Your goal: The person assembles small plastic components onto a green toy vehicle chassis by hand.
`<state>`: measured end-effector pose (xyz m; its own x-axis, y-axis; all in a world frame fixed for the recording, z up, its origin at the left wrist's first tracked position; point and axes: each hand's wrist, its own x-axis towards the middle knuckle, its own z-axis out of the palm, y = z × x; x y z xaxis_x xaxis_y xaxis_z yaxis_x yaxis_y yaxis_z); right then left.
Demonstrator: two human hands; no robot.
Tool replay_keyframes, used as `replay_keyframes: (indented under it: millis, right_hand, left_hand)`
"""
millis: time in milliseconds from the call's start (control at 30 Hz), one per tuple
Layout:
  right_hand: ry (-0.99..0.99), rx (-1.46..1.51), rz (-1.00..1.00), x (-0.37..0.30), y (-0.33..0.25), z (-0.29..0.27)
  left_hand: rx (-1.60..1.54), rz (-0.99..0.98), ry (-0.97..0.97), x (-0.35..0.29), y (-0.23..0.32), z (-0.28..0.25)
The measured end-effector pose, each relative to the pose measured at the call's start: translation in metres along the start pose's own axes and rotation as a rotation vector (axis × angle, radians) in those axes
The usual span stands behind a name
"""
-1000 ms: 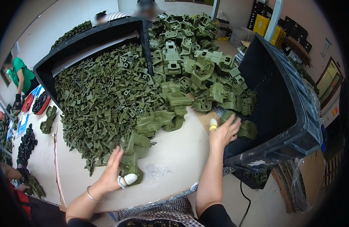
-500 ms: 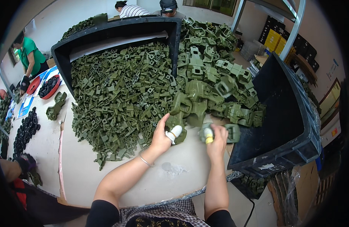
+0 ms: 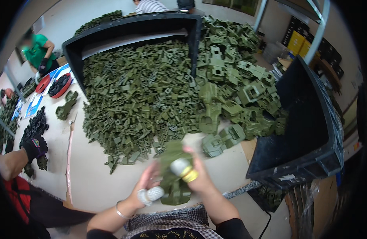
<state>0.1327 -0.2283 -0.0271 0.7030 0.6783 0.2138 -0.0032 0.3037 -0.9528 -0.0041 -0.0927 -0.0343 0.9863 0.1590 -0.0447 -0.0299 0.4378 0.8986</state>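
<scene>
Close to my body, I hold an olive-green moulded plastic shell point(image 3: 172, 153), which looks like a toy vehicle body, slightly blurred by motion. My left hand point(image 3: 142, 184) grips its left side, the thumb wrapped in white. From the right, my right hand point(image 3: 199, 179) holds it with a thumb wrapped in white and yellow laid across its top. Fingers beneath the shell are hidden. Beyond my right hand, another green shell point(image 3: 223, 140) lies on the table at the front of a heap of large green shells point(image 3: 227, 75). To its left spreads a wide pile of small green parts point(image 3: 139, 99).
A black crate point(image 3: 129, 24) lies tipped behind the small parts; another black crate point(image 3: 299, 135) stands at the right edge. At left, a co-worker's gloved hand point(image 3: 35, 147) is near black wheel-like pieces point(image 3: 37, 124). Farther back are a red bowl point(image 3: 68, 84) and a person in green point(image 3: 42, 49).
Both hands have drawn back toward my body, now with a green shell between them. A shell near the heap lies turned differently. The view has shifted, and the co-worker's gloved hand has moved up.
</scene>
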Motion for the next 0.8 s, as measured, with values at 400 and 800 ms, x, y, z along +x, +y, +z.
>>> replay_keyframes:
  millis: [400,800]
  right_hand:
    - [0.171,-0.15,0.09,-0.002,-0.041,0.02]
    - [-0.305,-0.652,-0.098,-0.024,-0.031,0.041]
  left_hand:
    - [-0.046,0.383,0.727,-0.056,0.001,-0.031]
    - [0.162,0.37,0.34,-0.052,-0.023,0.011]
